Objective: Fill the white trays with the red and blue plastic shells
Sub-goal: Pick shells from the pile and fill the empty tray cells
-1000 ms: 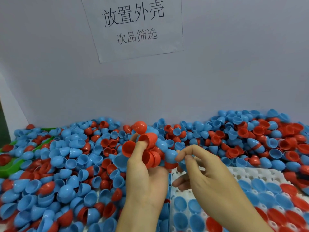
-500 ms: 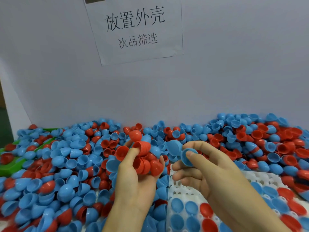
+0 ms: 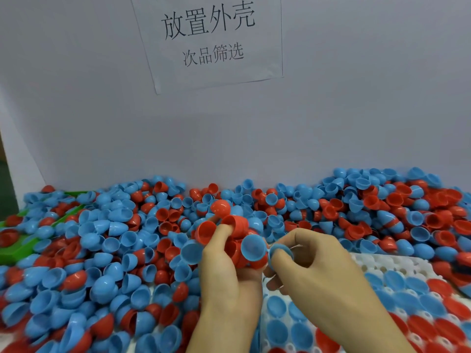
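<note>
My left hand [image 3: 226, 273] grips a cluster of shells [image 3: 230, 225], mostly red with two blue ones, raised above the pile. My right hand [image 3: 313, 266] pinches one small blue shell [image 3: 279, 250] between thumb and forefinger, right beside that cluster. Below both hands lies the white tray [image 3: 377, 263], partly hidden by my forearms. Blue and red shells sit in several of its pockets, while pockets along its far edge show bare white.
A deep pile of loose red and blue shells [image 3: 107, 250] covers the table from left to right, up to the grey wall. A green bin [image 3: 15, 253] pokes out at the far left. A paper sign [image 3: 209, 39] hangs on the wall.
My right hand picked a blue shell from beside the left hand's cluster and now holds it close to that cluster. The camera tilted up slightly; the left hand kept its shells.
</note>
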The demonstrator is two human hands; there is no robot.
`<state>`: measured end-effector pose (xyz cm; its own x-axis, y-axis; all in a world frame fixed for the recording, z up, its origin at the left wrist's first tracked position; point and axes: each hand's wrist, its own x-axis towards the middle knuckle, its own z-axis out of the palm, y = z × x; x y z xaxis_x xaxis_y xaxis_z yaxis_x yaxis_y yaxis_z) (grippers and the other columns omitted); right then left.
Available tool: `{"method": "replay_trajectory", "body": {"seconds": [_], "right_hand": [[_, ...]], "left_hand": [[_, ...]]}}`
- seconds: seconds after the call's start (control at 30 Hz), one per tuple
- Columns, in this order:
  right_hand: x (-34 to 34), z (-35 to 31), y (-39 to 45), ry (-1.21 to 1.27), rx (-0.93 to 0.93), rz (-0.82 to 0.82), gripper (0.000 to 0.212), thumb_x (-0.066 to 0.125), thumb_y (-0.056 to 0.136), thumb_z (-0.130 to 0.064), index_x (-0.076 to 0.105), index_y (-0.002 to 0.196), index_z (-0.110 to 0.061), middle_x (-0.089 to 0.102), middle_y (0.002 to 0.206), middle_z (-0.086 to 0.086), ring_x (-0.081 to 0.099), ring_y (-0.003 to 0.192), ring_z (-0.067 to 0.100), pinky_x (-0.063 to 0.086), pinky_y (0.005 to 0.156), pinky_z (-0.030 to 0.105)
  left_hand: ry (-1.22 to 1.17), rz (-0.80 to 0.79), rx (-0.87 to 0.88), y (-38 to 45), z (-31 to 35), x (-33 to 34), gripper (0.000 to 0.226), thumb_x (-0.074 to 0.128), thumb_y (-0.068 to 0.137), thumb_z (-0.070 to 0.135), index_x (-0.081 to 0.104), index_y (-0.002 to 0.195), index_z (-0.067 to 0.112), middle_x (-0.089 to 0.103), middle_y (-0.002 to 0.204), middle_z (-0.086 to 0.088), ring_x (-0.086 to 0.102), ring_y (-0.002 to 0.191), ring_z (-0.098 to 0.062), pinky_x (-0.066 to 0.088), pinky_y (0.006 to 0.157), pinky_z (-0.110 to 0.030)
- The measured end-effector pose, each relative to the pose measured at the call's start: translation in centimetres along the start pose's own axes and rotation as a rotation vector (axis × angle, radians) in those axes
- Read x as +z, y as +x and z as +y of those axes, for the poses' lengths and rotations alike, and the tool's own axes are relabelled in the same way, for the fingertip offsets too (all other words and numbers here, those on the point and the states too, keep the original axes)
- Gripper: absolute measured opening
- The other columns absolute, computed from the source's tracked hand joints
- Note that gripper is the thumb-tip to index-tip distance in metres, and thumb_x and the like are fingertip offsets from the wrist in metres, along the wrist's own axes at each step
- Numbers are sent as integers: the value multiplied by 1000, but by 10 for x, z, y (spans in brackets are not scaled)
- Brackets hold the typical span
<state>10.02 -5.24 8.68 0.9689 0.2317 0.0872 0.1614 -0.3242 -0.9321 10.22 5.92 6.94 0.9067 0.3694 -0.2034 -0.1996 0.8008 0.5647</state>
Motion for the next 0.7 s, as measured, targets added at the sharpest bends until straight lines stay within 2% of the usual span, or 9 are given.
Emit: {"method": "replay_trajectory", "body": {"seconds": [0.03, 0.13, 0.2, 0.27, 0.37, 0.43, 0.53, 0.6, 0.7], "right_hand": [[1, 2, -1, -46, -7, -3, 15, 61, 86, -24, 67, 72, -23, 72, 67, -4, 70, 64, 9, 59, 66, 31], [3, 6, -3, -169, -69, -9, 16, 63, 84, -26, 68, 69, -24, 68, 66, -15, 63, 62, 0, 49, 54, 15], [5, 5, -5, -230, -113, -37, 16, 67, 84, -24, 70, 69, -26, 68, 66, -17, 63, 63, -2, 47, 56, 13], [6, 3, -6, -269, -162, -79, 13, 68, 86, -22, 67, 75, -30, 70, 66, -14, 64, 63, 1, 50, 58, 16], [6, 4, -6, -315, -270, -100, 30, 63, 89, -18, 44, 92, -42, 66, 62, -3, 57, 54, 6, 46, 52, 18], [9, 6, -6, -390, -356, -72, 33, 59, 92, -20, 35, 94, -43, 61, 64, -3, 54, 64, 5, 44, 56, 19], [17, 6, -6, -463, -456, 3, 32, 57, 94, -22, 34, 86, -42, 50, 79, -18, 50, 86, 0, 44, 67, 18], [21, 3, -5, -446, -504, 32, 32, 58, 94, -17, 35, 89, -39, 54, 76, -17, 54, 82, 3, 48, 68, 23], [24, 1, -6, -451, -561, 21, 42, 60, 94, -12, 33, 102, -43, 61, 71, -7, 58, 64, 11, 53, 60, 31]], "left_hand": [[-15, 14, -2, 1, 0, -1, 30, 64, 78, 6, 61, 49, 15, 55, 62, -5, 52, 56, -17, 46, 59, -32], [-65, 43, -29, 4, 1, -3, 25, 63, 82, 5, 58, 59, 13, 55, 65, -4, 51, 58, -17, 46, 63, -32], [-57, 57, -42, 4, 0, -5, 24, 64, 84, 8, 57, 62, 15, 55, 65, -3, 52, 58, -16, 47, 61, -32], [-31, 69, -55, 5, 1, -6, 22, 65, 83, 12, 57, 62, 15, 55, 64, -3, 52, 57, -17, 48, 60, -33], [-3, 90, -21, 6, 3, -6, 13, 64, 80, 9, 59, 68, 13, 57, 70, -7, 54, 63, -22, 50, 67, -38], [-5, 87, -7, 5, 6, -5, 6, 65, 77, 8, 61, 75, 13, 60, 71, -8, 58, 64, -23, 53, 63, -36], [-9, 73, -47, 3, 8, -5, 13, 68, 68, 14, 64, 81, 11, 64, 75, -10, 61, 67, -24, 55, 61, -36], [5, 75, -75, 0, 9, -5, 9, 66, 80, 17, 63, 85, 10, 64, 72, -8, 63, 61, -22, 56, 55, -35], [4, 130, -116, -3, 10, -2, 18, 65, 85, 18, 59, 69, 13, 59, 54, -2, 59, 42, -16, 50, 38, -29]]}}
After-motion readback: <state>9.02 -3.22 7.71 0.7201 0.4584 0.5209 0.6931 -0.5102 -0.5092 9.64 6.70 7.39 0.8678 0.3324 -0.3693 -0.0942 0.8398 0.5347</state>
